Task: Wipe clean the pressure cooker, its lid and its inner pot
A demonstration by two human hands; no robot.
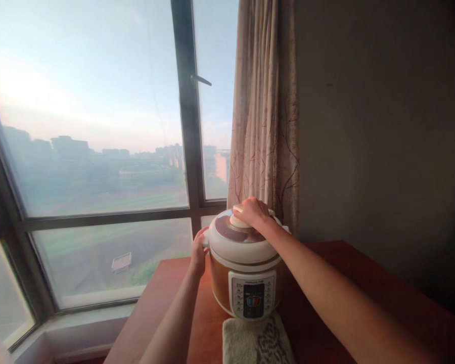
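An electric pressure cooker (220, 278) with a white lid (235, 250), a brown-gold body and a front control panel (253, 296) stands upright on the table. My right hand (253, 211) is closed around the knob on top of the lid. At the cooker's left side, my left hand (200, 247) has its fingers wrapped round the white side handle (206, 238). The lid sits on the body. Just in front of the cooker lies a folded greenish-grey towel (242, 341) with a dark pattern.
The reddish-brown wooden table (167, 283) carries the cooker and towel. A large window (98, 217) with a dark frame stands to the left, over a low sill (87, 323). A beige curtain (254, 111) hangs behind the cooker, and a grey wall (375, 136) is at right.
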